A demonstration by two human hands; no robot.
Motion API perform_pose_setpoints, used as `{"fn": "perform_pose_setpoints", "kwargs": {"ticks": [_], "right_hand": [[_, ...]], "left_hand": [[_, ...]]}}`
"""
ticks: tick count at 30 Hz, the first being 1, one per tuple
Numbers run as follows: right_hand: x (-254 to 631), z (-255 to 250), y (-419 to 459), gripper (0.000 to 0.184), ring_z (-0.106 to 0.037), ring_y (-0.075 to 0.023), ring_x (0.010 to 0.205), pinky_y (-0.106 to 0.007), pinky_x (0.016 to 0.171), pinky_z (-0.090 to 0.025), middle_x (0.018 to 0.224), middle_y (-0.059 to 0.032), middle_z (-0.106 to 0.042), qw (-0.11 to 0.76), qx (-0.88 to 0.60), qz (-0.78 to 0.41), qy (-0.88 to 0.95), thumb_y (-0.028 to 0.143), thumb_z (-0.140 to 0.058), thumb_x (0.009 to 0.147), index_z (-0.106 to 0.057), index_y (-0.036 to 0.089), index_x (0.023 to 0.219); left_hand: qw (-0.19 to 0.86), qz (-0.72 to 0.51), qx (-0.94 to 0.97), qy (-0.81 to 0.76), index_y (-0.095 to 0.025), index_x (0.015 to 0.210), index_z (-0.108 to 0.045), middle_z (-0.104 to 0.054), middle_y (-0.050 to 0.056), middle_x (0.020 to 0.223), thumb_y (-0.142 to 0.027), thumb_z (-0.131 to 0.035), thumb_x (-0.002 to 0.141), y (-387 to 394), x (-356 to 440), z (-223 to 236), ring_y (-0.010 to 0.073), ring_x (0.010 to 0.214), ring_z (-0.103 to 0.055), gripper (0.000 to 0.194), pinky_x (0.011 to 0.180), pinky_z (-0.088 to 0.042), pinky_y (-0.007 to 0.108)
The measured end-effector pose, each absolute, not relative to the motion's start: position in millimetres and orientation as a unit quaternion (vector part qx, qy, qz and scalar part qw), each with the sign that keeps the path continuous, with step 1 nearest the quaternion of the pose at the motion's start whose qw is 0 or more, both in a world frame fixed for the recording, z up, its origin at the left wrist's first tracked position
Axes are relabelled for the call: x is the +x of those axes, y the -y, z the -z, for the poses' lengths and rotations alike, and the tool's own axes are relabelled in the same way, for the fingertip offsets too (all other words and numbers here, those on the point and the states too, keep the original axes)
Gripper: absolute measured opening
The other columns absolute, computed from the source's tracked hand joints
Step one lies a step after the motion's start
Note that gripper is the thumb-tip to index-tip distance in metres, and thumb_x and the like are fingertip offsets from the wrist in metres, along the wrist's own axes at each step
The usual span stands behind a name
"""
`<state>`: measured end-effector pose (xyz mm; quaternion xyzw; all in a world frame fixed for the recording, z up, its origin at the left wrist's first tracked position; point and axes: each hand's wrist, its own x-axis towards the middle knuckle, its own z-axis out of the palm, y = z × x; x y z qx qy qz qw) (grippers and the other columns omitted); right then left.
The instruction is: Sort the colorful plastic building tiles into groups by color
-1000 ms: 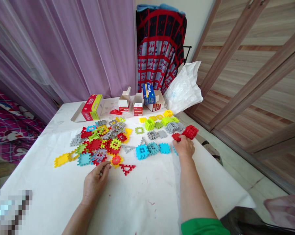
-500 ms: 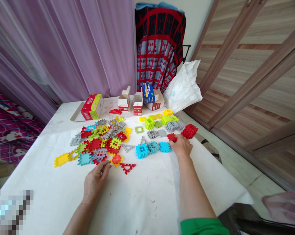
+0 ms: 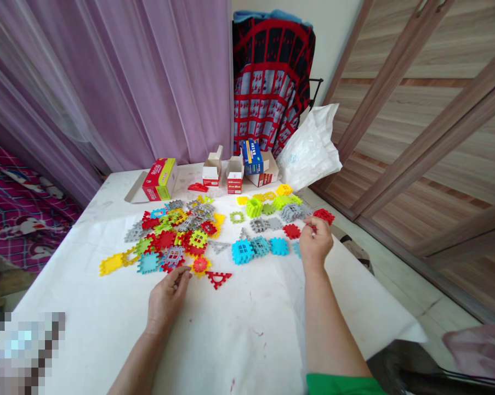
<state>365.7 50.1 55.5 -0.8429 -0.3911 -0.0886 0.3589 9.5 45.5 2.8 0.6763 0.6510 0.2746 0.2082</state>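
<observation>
Interlocking plastic waffle-block pieces lie in a colourful pile (image 3: 177, 236) on the white-covered table (image 3: 239, 334). My left hand (image 3: 167, 300) rests at the pile's front edge, fingers drawn together, next to a red triangular frame piece (image 3: 218, 279) and an orange gear-edged piece (image 3: 199, 265). My right hand (image 3: 316, 244) is pinched at the right side, touching or just beside a red block (image 3: 324, 216). A flat red piece (image 3: 291, 231) lies left of it, and a blue cube (image 3: 242, 252) stands further left. The hand hides part of the red block.
Open cardboard boxes (image 3: 234, 175) and a red-and-yellow box (image 3: 159, 180) stand along the far table edge. A white plastic bag (image 3: 308, 149) lies at the back right corner. Purple curtains (image 3: 127, 82) hang behind, and a wooden wardrobe door (image 3: 415, 137) stands right.
My right hand has moved up and right from the flat red piece to the red block, which now looks lower and partly hidden. My left hand has barely moved.
</observation>
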Motion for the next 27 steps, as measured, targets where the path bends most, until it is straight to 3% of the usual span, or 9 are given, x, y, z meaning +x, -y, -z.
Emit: {"fn": "perform_pose_setpoints", "kwargs": {"ticks": [5,10,21,27], "right_hand": [[291.8,-50.0,-45.9,0.032,-0.060,-0.0180,0.095,-0.029,0.089,-0.042,0.090,-0.0052,-0.068,0.443,-0.669,0.081,0.591,0.010,-0.036,0.083,-0.063,0.023,0.073],[233.1,-36.1,-45.0,0.027,-0.060,-0.0157,0.085,-0.030,0.083,-0.041,0.084,-0.0003,-0.070,0.427,-0.521,0.058,0.737,0.007,-0.045,0.080,-0.065,0.024,0.072],[232.4,-21.0,-43.3,0.029,-0.062,-0.0162,0.089,-0.031,0.084,-0.041,0.087,-0.0002,-0.071,0.394,-0.512,0.053,0.761,0.007,-0.044,0.082,-0.067,0.024,0.076],[239.5,-30.3,-57.4,0.025,-0.062,-0.0173,0.092,-0.032,0.086,-0.042,0.094,-0.0019,-0.072,0.394,-0.538,0.078,0.741,0.013,-0.046,0.084,-0.069,0.023,0.087]], "left_hand": [[0.218,-0.293,0.671,-0.646,-0.027,0.095,-0.067,-0.077,0.000,0.084,-0.047,-0.045,0.083,-43.2,11.0,-1.5,0.0193,0.080,-0.072,0.032,0.069,-0.052,0.026],[0.239,-0.330,0.659,-0.632,-0.024,0.094,-0.067,-0.076,0.001,0.082,-0.043,-0.044,0.084,-41.4,12.1,0.1,0.0176,0.076,-0.071,0.032,0.070,-0.053,0.027],[0.258,-0.345,0.655,-0.621,-0.022,0.097,-0.068,-0.074,0.000,0.076,-0.038,-0.046,0.086,-40.2,10.6,6.1,0.0146,0.066,-0.067,0.029,0.063,-0.050,0.024],[0.241,-0.325,0.665,-0.628,-0.022,0.099,-0.067,-0.075,0.002,0.083,-0.035,-0.045,0.086,-42.4,11.5,4.1,0.0164,0.074,-0.069,0.029,0.067,-0.049,0.025]]}}
